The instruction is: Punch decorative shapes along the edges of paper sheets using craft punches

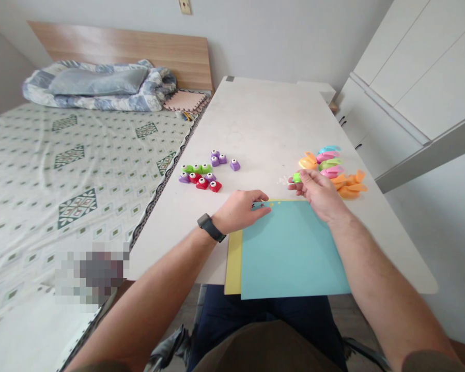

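Note:
My right hand [321,192] is closed on a small green craft punch [296,177], held just above the table past the far edge of a blue sheet of paper [290,253]. My left hand [246,211] lies at that sheet's far left corner, thumb and fingers apart. Between them show small star-like punched shapes [262,205] along the paper's edge. Beneath the blue sheet, a yellow sheet [233,263] sticks out at the left and far sides. Tiny white scraps [282,180] are scattered beside my right hand.
Left on the white table [271,119] stand several purple punches [234,165], green punches [197,169] and red punches [202,183]. At the right lie orange shapes [349,185] and pink, blue and green ones [328,155]. A bed [112,165] adjoins the table's left side; white cabinets [387,119] stand right.

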